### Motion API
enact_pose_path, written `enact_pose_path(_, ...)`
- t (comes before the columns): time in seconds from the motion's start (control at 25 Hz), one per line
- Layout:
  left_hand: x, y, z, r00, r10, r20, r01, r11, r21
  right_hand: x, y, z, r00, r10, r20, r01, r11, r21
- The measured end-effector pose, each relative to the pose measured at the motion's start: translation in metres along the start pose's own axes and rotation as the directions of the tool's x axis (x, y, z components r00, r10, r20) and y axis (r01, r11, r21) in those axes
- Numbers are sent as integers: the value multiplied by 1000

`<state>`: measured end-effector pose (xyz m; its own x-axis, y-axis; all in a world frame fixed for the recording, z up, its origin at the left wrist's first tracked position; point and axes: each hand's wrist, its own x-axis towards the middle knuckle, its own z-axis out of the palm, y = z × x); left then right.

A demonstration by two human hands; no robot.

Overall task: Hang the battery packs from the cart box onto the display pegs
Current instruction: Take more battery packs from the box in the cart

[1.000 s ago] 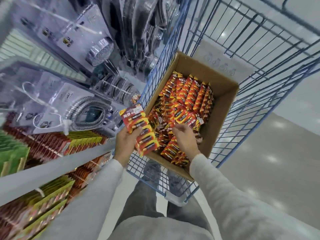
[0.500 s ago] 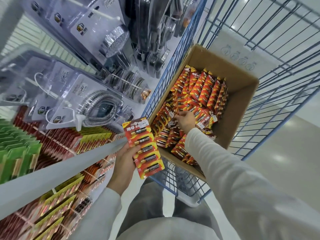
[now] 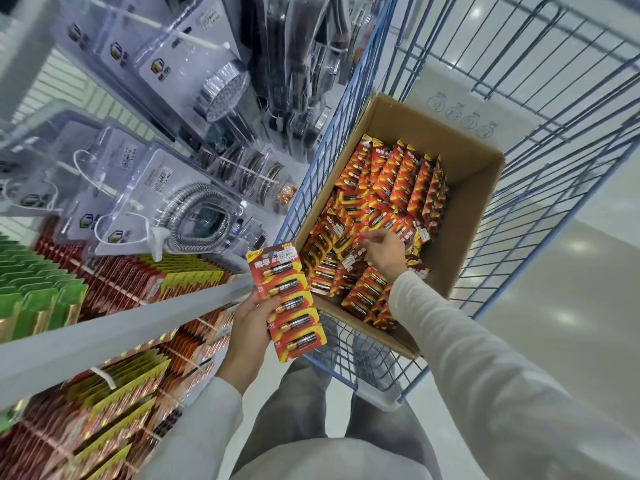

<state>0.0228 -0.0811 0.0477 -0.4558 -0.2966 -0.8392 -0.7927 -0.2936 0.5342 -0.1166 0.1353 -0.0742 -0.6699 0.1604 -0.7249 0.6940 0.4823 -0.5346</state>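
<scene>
- Left hand point(image 3: 250, 329): fingers point(image 3: 268, 304) curled round the edge of a strip of battery packs point(image 3: 289, 301), which is held face-up just beside the cart point(image 3: 519, 98).
- Right hand point(image 3: 385, 252): fingers point(image 3: 373, 237) bent down onto the loose packs point(image 3: 346, 271) in the box point(image 3: 481, 209). We cannot tell whether they pinch one.
- The box stands inside the cart, well stocked.
- Step in hand, in our judgement: gathering stock. Nothing held is hung yet.
- The next move calls for turning to the pegs point(image 3: 104, 375) at lower left and threading the strip's top onto one, kept level so it slides on.
</scene>
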Motion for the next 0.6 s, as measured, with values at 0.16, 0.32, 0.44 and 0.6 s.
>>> enact_pose_path(0.16,0,-5,-4,1000,-7,-23,7,1000,5,-33,-3,32,978,-53,-202,67,996,63)
enact_pose_path(0.32,1,-9,-10,999,-27,-46,26,1000,-8,-49,9,96,937,343,66,-342,866,364)
enact_pose_path(0.44,4,-12,-16,997,-50,-60,50,999,-8,-31,5,122,906,401,133,-415,786,457)
enact_pose_path(0.6,7,-20,-24,997,-52,-61,52,999,0,-1,-4,135,939,330,98,-336,820,462)
